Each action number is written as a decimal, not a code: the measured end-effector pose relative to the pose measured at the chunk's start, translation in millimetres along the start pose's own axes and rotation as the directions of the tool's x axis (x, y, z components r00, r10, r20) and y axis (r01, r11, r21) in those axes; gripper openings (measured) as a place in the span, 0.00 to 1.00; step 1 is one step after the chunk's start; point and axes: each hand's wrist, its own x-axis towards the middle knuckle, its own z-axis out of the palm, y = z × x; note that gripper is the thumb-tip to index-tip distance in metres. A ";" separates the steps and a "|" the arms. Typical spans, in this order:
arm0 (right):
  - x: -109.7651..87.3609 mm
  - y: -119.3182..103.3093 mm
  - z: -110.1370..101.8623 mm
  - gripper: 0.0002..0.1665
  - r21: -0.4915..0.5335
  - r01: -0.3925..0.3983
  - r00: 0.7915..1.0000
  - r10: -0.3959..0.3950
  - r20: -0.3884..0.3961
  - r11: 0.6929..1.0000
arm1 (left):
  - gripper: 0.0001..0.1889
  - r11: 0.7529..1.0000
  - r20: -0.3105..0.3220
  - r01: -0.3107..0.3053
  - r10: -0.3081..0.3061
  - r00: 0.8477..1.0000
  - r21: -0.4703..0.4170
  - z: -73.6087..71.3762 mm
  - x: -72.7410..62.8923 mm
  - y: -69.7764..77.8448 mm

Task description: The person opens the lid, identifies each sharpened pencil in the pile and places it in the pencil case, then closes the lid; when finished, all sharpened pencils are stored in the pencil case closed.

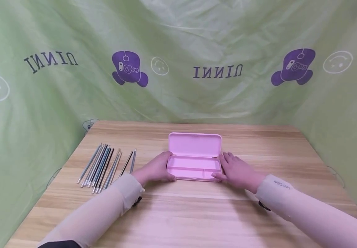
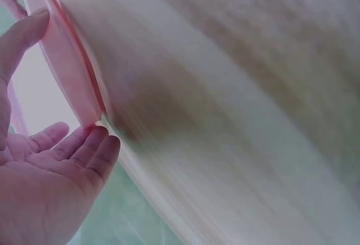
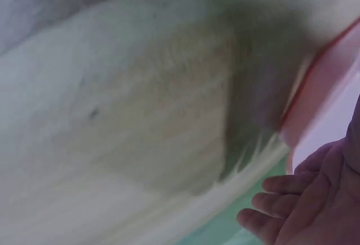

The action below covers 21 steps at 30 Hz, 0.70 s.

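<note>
A pink pencil case (image 1: pixel 193 162) stands on the table with its lid (image 1: pixel 195 144) raised at the back and dividers showing in the tray. At its left end my left hand (image 1: pixel 157 167) grips the case, thumb at the front corner and fingertips at the back corner. The left wrist view shows the thumb and fingertips against the pink wall (image 2: pixel 70 68). My right hand (image 1: pixel 238 171) lies at the other end, its thumb on the front right corner. Its fingers stretch out straight beside the case, as the right wrist view also shows.
Left of the case lies a row of pencils (image 1: pixel 99 168), side by side, with two more pencils (image 1: pixel 133 161) a little apart. My left sleeve (image 1: pixel 104 208) overlaps their near ends. Behind the wooden table (image 1: pixel 268 141) hangs a green printed curtain (image 1: pixel 178 100).
</note>
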 end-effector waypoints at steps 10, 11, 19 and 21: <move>5.5 -10.0 10.0 0.56 0.033 -0.063 0.990 0.058 0.130 0.997 | 0.47 0.999 0.016 -0.020 0.020 1.000 0.032 -12.4 -4.8 -7.9; 5.8 -10.2 10.6 0.56 0.030 -0.064 0.989 0.059 0.134 0.998 | 0.45 1.000 0.012 -0.011 0.011 1.000 0.019 -18.2 -6.8 -9.8; 8.2 -12.4 12.2 0.56 0.041 -0.052 0.990 0.046 0.131 0.998 | 0.29 0.942 -0.195 0.221 -0.273 0.942 -0.252 -71.8 -25.2 -46.8; 8.1 -13.0 11.6 0.56 0.042 -0.054 0.990 0.048 0.132 0.998 | 0.27 0.906 -0.199 0.267 -0.342 0.918 -0.328 -77.0 -30.9 -56.2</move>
